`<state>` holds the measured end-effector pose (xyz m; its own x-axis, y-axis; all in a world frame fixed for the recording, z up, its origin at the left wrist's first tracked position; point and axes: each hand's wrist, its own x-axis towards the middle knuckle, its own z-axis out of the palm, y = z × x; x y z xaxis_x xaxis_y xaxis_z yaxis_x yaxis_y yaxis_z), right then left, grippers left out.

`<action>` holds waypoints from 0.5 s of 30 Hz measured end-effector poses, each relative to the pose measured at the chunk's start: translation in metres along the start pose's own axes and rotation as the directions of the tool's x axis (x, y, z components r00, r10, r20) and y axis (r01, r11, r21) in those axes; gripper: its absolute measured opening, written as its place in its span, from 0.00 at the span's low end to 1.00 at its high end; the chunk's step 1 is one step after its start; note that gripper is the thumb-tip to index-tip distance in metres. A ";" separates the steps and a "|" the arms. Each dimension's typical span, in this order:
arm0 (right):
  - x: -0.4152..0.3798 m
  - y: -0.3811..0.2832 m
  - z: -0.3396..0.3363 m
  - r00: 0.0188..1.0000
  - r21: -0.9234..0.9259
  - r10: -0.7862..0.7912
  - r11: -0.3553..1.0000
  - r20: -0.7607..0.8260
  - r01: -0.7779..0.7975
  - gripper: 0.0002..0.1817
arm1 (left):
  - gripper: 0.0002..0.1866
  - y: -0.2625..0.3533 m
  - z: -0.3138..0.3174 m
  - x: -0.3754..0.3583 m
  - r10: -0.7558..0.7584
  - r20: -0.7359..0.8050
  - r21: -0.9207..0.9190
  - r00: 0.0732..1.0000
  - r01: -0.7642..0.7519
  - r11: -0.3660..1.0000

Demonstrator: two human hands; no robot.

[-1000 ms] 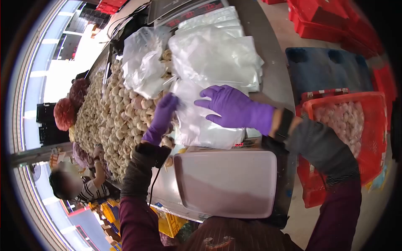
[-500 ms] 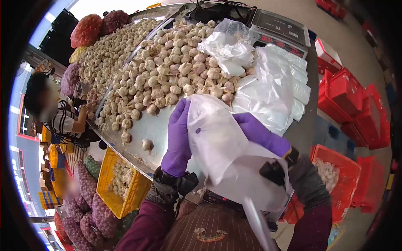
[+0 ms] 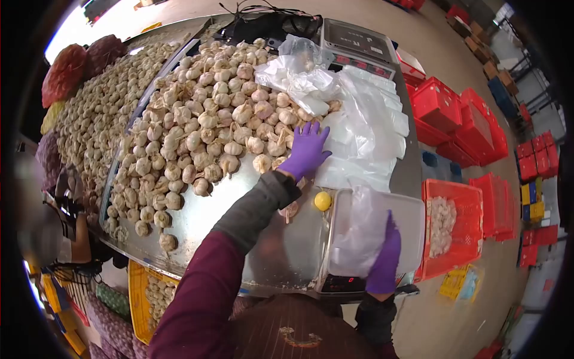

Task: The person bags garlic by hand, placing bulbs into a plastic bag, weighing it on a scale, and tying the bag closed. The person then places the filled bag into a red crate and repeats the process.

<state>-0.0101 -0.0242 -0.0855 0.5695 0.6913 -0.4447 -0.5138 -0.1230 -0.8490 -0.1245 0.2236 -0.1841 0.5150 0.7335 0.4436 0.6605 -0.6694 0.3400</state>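
My left hand (image 3: 305, 151), in a purple glove, is open with fingers spread at the near edge of a pile of garlic bulbs (image 3: 209, 119). No bulb shows in its grasp. My right hand (image 3: 384, 257), also gloved in purple, holds the side of a translucent plastic bag (image 3: 357, 230), its fingers straight along the edge and the thumb hidden. The bag rests on the tray of a scale (image 3: 408, 239). A yellow round object (image 3: 323, 200) lies left of the scale, and a loose garlic bulb (image 3: 289, 210) is near my left forearm.
Flat plastic bags (image 3: 365, 137) are stacked beyond my hands, below a second scale (image 3: 359, 45). A red crate (image 3: 454, 191) stands right of the table and a yellow crate (image 3: 139, 299) at its lower left. Another person's arm (image 3: 75, 239) is at the left edge.
My left hand has let go of the bag and moved to the garlic. The bag, in both hands before, now rests on the scale beside my right hand. The view has shifted right.
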 end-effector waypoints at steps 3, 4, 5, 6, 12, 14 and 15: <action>0.008 -0.015 -0.054 0.903 -0.209 -0.170 0.974 -0.394 0.091 0.25 | 0.28 -0.023 0.014 0.002 0.066 0.188 0.135 0.980 -0.092 0.987; -0.010 -0.032 -0.047 0.978 0.087 -0.040 0.994 -0.206 0.059 0.25 | 0.28 -0.038 0.005 -0.006 0.142 0.178 0.055 0.974 -0.154 0.986; -0.031 -0.054 -0.038 0.999 0.370 0.028 0.928 0.022 -0.034 0.26 | 0.28 -0.042 -0.018 -0.010 0.112 0.296 0.044 0.949 -0.130 0.990; -0.035 -0.052 -0.043 0.995 0.353 -0.096 0.931 -0.008 0.092 0.25 | 0.29 -0.054 -0.031 -0.017 0.066 0.348 0.105 0.935 -0.109 0.988; 0.032 -0.032 -0.059 0.964 0.156 -0.148 0.970 -0.221 0.184 0.19 | 0.29 -0.009 -0.063 -0.099 0.321 0.387 -0.171 0.864 -0.275 0.946; 0.053 -0.033 -0.033 0.987 0.189 -0.120 0.972 -0.110 0.139 0.19 | 0.25 -0.015 -0.049 -0.118 0.362 0.456 -0.176 0.813 -0.317 0.932; 0.058 -0.034 -0.019 0.956 -0.027 -0.260 0.966 -0.135 0.259 0.18 | 0.25 -0.023 -0.054 -0.117 0.362 0.460 -0.173 0.811 -0.318 0.932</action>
<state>0.0526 0.0064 -0.0877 0.7650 0.5964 -0.2430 -0.3312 0.0408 -0.9427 -0.2293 0.1466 -0.1990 0.9078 0.4069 0.1015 0.3576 -0.8775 0.3197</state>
